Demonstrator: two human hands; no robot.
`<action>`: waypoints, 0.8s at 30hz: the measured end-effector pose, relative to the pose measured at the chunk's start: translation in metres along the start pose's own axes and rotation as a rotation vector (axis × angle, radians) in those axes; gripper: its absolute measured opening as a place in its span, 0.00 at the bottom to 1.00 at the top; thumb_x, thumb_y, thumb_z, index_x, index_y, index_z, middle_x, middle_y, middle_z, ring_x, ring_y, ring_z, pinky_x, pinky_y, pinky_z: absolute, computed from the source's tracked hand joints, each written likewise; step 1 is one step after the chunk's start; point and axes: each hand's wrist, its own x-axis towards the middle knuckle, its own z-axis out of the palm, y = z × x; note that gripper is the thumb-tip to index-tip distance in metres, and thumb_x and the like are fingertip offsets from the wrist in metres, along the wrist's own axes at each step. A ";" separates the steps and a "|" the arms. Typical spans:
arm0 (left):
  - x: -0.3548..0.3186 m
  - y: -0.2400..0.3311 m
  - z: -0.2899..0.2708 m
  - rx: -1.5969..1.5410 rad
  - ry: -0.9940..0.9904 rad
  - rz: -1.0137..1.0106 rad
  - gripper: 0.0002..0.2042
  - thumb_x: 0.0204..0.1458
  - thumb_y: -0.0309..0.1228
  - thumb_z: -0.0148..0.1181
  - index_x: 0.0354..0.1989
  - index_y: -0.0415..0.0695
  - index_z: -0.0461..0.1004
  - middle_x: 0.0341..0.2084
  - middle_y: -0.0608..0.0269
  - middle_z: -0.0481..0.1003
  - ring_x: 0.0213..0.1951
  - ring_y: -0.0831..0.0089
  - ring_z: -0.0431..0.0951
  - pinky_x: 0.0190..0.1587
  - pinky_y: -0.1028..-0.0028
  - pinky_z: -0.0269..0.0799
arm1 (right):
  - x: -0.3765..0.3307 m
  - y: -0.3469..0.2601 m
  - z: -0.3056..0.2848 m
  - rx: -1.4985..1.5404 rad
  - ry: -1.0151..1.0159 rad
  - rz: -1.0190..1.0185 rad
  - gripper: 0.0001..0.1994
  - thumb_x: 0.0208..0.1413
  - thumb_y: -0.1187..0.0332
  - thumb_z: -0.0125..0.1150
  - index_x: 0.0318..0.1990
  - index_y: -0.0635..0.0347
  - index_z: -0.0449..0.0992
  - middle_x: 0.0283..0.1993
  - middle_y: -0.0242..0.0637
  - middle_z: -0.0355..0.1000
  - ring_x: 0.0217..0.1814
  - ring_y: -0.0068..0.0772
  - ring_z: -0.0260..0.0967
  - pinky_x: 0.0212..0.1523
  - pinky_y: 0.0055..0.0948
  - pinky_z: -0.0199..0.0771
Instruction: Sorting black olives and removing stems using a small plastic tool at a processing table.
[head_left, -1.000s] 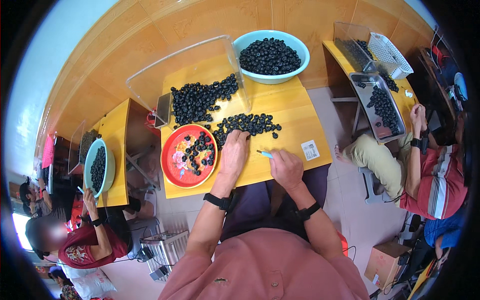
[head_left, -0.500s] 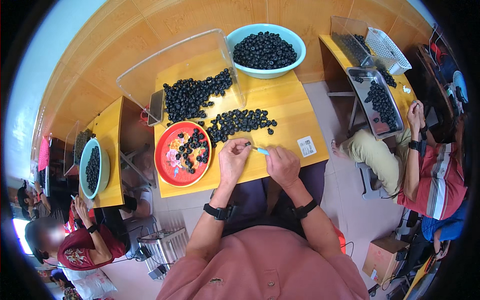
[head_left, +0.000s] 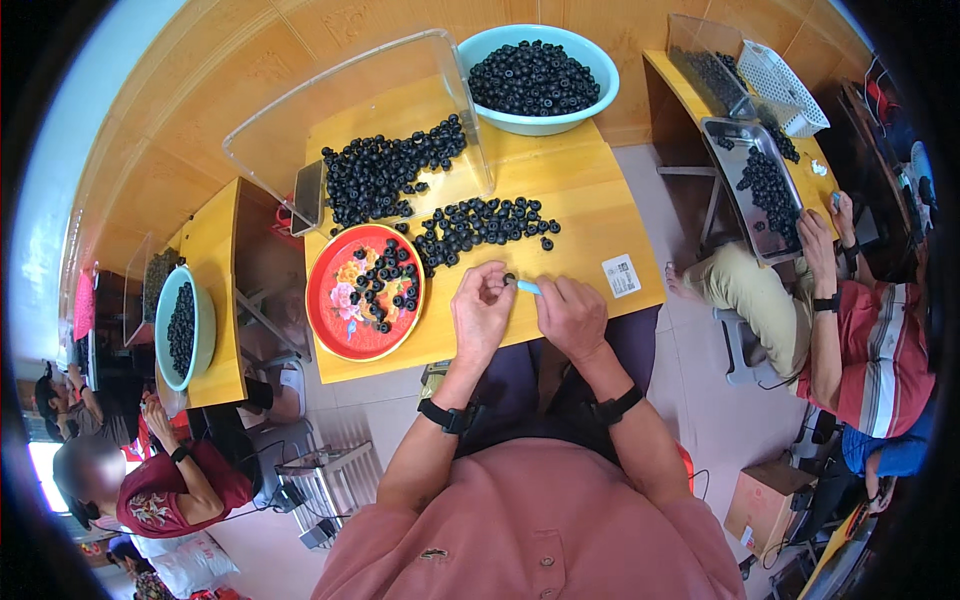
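Observation:
My left hand [head_left: 481, 308] is closed in a pinch around a small round black piece [head_left: 510, 279], above the near edge of the yellow table. Gripped in my right hand [head_left: 573, 315] is a slim tool with a light-blue handle [head_left: 528, 287]. Its tip meets the black piece and is hidden there. To the left of my hands lies a red round tray [head_left: 320, 315] with a flower pattern and a yellow rim, holding several black pieces. Just beyond my fingers, a band of loose black ring-like pieces [head_left: 485, 222] spreads across the table.
A clear plastic bin [head_left: 330, 75] lies on its side with black pieces spilling from it. Behind it to the right stands a light-blue basin [head_left: 545, 125] heaped with more. A white label [head_left: 621, 276] is on the table's right. Co-workers sit at tables on both sides.
My hands have come closer together, and the tool's metal shaft, visible before, is now hidden at the black piece. The view has shifted slightly. The co-worker on the right has reached to the metal tray.

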 end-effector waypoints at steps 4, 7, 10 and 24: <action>0.000 -0.001 0.000 -0.044 0.011 0.016 0.16 0.54 0.15 0.70 0.51 0.38 0.80 0.38 0.63 0.79 0.37 0.79 0.81 0.41 0.78 0.80 | 0.001 -0.001 0.000 -0.005 -0.006 -0.008 0.04 0.57 0.68 0.66 0.38 0.54 0.80 0.27 0.33 0.68 0.27 0.36 0.73 0.29 0.37 0.71; 0.000 -0.002 0.000 -0.013 0.018 0.018 0.17 0.53 0.15 0.70 0.51 0.39 0.80 0.38 0.63 0.79 0.36 0.78 0.81 0.41 0.77 0.80 | 0.001 -0.001 -0.001 0.004 0.000 -0.008 0.04 0.57 0.68 0.66 0.38 0.55 0.80 0.26 0.33 0.68 0.27 0.36 0.73 0.29 0.37 0.71; -0.001 0.001 0.000 0.028 0.019 0.035 0.17 0.52 0.15 0.70 0.51 0.40 0.80 0.38 0.62 0.78 0.36 0.78 0.81 0.41 0.77 0.80 | 0.001 0.000 0.001 -0.008 -0.013 -0.003 0.04 0.57 0.68 0.66 0.38 0.56 0.80 0.26 0.33 0.68 0.27 0.35 0.73 0.28 0.37 0.71; -0.003 0.002 -0.001 0.047 0.016 0.067 0.16 0.53 0.15 0.71 0.50 0.39 0.80 0.37 0.60 0.78 0.37 0.75 0.82 0.42 0.75 0.80 | 0.002 -0.002 -0.002 0.027 -0.007 0.005 0.05 0.57 0.68 0.66 0.38 0.56 0.81 0.26 0.34 0.67 0.27 0.37 0.72 0.28 0.38 0.72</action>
